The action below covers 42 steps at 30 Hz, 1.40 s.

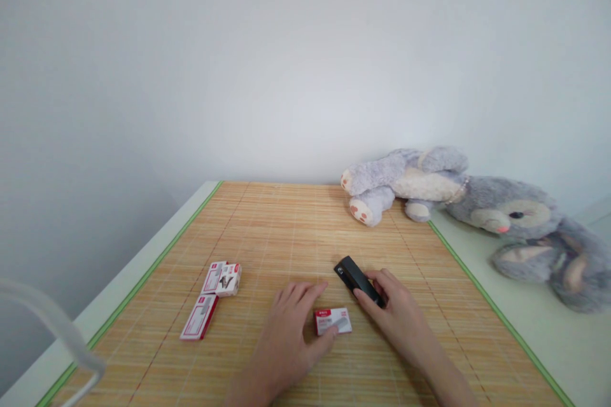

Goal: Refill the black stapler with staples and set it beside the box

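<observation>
At the bottom centre of the frame, my left hand [289,331] is spread, with thumb and forefinger well apart and nothing gripped between them. The box [334,318] lies flat just to the right of that gap, its long axis running nearly straight across the frame. My thumb tip overlaps its lower edge; whether it presses there or only hovers, I cannot tell. My forefinger points past its upper left corner, apart from it. Of my two hands, the left is clearly the nearer to this box.

Right of centre, my right hand [400,318] has a narrow hold on the lower right end of the stapler [356,280], thumb along the near side and fingers over the far one. The stapler's long axis slants from upper left down to lower right, so its free end points up and away from my palm, above the box and apart from it.

Left of centre, out of reach of both grips as they stand, are two flat boxes [198,318] and a picture box [229,281] beside the upper one. Beyond the bare stretch of mat [286,222], a plush toy [424,184] lies on its side at the right, before the wall [286,63].
</observation>
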Available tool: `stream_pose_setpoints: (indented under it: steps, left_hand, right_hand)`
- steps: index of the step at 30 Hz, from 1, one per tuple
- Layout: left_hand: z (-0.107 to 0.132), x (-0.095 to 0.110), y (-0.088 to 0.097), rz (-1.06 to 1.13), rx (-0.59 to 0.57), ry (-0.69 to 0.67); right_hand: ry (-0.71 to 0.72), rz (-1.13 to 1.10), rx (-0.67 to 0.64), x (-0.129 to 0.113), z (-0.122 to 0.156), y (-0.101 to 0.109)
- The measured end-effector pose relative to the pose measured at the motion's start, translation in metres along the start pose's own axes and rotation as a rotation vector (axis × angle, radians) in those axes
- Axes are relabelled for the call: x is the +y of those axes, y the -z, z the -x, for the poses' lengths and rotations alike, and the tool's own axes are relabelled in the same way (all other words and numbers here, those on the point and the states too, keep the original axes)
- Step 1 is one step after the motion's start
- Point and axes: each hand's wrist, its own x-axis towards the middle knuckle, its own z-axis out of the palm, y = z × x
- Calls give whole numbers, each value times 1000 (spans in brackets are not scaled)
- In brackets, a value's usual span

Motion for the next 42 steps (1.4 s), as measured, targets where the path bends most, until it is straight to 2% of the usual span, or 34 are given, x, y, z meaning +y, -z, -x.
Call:
stream_pose_setpoints:
  steps: [2,5,7,11,13,18,22,30,34,42]
  left_hand:
    - [-1,13,-7,-4,-76,-42]
    - [-5,21,-14,-24,-121,-78]
    - [-7,18,-15,-36,-94,-50]
    - [-4,0,-11,-78,71,126]
    - [2,-8,-6,-58,86,173]
    - [17,-23,11,83,-103,156]
    - [14,-22,17,123,-137,158]
    - [-11,-6,-7,-31,-42,87]
    - [-16,-3,-15,-4,-65,58]
    - [-20,-4,-20,12,-87,65]
  right_hand:
    - [-44,-47,-8,-2,3,-7]
    - [-122,-42,-5,-4,6,-12]
    - [-159,-8,6,-3,7,-13]
    - [-192,-15,-14,2,11,-12]
    - [-192,-69,-43,2,14,-11]
    - [-210,-215,-152,4,27,-12]
    - [-193,-264,-217,8,35,-18]
    - [-122,-270,-228,-8,37,-27]
    - [-79,-294,-245,-11,40,-31]
    - [-55,-320,-264,-10,44,-31]
